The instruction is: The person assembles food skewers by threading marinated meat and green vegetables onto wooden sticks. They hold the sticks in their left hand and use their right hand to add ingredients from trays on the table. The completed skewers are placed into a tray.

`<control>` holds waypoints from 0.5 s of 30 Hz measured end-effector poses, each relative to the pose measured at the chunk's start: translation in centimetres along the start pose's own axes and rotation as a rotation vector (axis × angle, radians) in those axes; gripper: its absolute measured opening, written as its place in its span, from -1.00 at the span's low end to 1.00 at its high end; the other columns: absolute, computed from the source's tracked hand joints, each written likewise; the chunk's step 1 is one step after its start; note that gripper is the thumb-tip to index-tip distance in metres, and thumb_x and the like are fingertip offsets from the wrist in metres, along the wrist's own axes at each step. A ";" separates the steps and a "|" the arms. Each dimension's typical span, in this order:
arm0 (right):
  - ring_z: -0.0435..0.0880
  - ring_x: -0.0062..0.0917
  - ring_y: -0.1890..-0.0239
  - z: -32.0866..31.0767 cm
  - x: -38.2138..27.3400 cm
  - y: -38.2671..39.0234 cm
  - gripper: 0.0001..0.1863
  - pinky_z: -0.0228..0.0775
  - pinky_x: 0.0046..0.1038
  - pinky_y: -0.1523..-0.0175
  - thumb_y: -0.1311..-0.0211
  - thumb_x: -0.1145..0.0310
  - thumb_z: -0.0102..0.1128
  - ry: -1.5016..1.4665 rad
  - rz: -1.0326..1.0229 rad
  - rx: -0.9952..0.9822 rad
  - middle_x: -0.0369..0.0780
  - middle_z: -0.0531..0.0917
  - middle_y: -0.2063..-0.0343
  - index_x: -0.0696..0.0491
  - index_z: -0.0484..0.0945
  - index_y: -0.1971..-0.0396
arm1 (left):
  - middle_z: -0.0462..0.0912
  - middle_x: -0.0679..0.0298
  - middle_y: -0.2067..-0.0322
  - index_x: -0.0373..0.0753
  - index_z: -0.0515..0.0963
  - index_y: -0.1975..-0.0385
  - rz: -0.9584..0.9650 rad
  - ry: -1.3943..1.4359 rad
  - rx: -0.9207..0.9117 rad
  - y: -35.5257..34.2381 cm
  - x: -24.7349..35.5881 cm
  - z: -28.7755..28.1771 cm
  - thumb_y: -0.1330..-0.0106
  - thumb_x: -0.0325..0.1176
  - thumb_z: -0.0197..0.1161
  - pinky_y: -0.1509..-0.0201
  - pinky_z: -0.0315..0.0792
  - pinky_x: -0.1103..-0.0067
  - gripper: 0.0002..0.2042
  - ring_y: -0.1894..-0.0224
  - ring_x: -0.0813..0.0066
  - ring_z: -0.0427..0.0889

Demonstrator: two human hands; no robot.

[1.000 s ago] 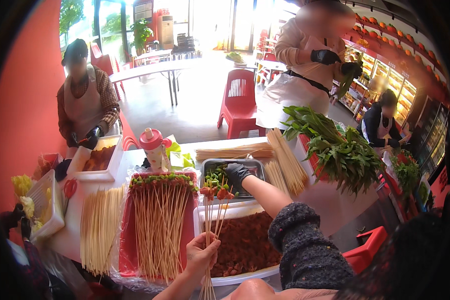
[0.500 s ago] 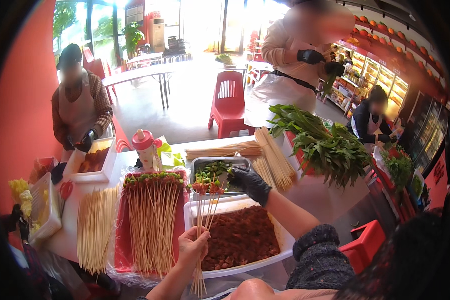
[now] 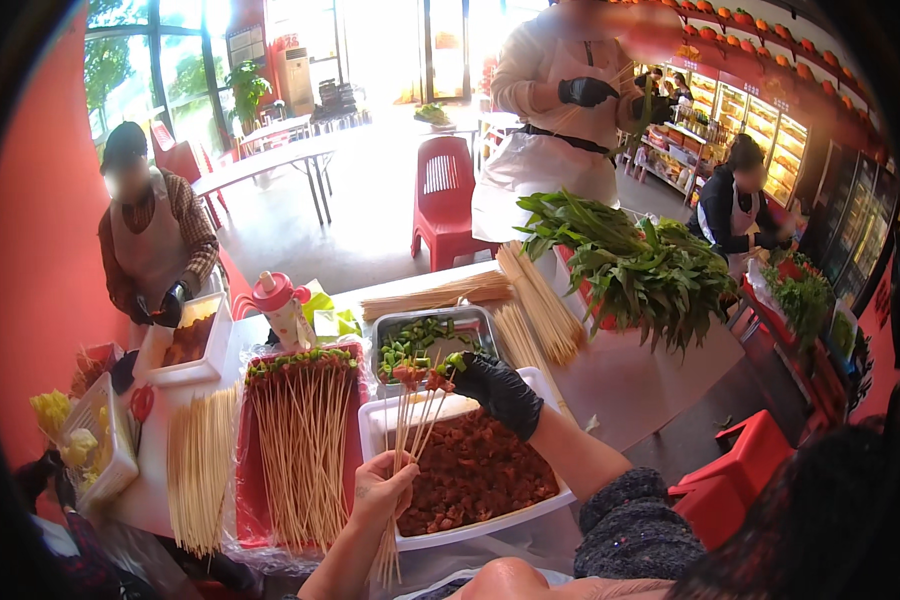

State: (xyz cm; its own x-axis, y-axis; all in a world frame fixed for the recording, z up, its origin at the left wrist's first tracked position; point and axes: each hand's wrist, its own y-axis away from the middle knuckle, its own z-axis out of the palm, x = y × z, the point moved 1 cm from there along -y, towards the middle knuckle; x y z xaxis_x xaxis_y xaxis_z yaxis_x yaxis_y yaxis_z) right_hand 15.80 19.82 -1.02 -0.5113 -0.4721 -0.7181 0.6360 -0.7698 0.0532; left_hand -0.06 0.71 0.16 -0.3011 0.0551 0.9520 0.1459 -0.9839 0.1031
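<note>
Fingers of the left hand (image 3: 380, 488) close round several skewers (image 3: 406, 425), their meaty ends over the white tub (image 3: 490, 536); the gloved right hand (image 3: 502, 392) pinches a green piece (image 3: 457, 361) beside them; a slack left grip could let the skewers twist

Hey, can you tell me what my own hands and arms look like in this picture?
Your right hand wears a black glove up to the wrist; the forearm beyond is bare up to a bunched, dark grey, flecked knit sleeve. Your left hand is ungloved, with its visible forearm bare too.
</note>
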 end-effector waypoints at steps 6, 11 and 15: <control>0.57 -0.49 0.19 0.6 -0.6 0.7 -0.72 0.43 -0.48 0.05 -0.20 0.27 0.03 0.108 -0.043 0.039 -0.18 0.58 0.28 0.14 0.49 0.19 | 0.37 0.40 0.77 -0.35 0.45 0.46 -0.008 0.011 -0.044 -0.1 -0.1 -0.1 -0.15 -0.51 0.15 0.89 0.06 0.77 -0.94 0.88 0.71 0.28; 0.58 -0.48 0.23 0.2 -0.9 1.0 -0.72 0.46 -0.49 0.10 -0.20 0.29 0.04 0.143 -0.062 0.026 -0.19 0.58 0.30 0.15 0.49 0.19 | 0.35 0.39 0.81 -0.37 0.42 0.48 -0.011 0.002 -0.007 -0.2 -0.1 0.2 -0.16 -0.54 0.14 0.91 0.04 0.76 -0.94 0.93 0.71 0.22; 0.59 -0.50 0.25 0.1 -0.9 1.0 -0.75 0.48 -0.51 0.11 -0.17 0.33 0.09 0.172 -0.079 0.030 -0.21 0.58 0.32 0.16 0.50 0.21 | 0.36 0.39 0.79 -0.36 0.43 0.47 0.000 0.014 0.015 -0.1 -0.4 0.0 -0.15 -0.53 0.15 0.91 0.05 0.76 -0.95 0.91 0.71 0.24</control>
State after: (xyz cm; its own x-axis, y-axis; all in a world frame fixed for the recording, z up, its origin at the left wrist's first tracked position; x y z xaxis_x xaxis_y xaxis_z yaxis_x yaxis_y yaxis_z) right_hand 16.83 19.40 -0.25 -0.4511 -0.3314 -0.8287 0.5787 -0.8154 0.0110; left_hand 0.07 0.84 -0.18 -0.3143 0.0525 0.9479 0.1599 -0.9813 0.1074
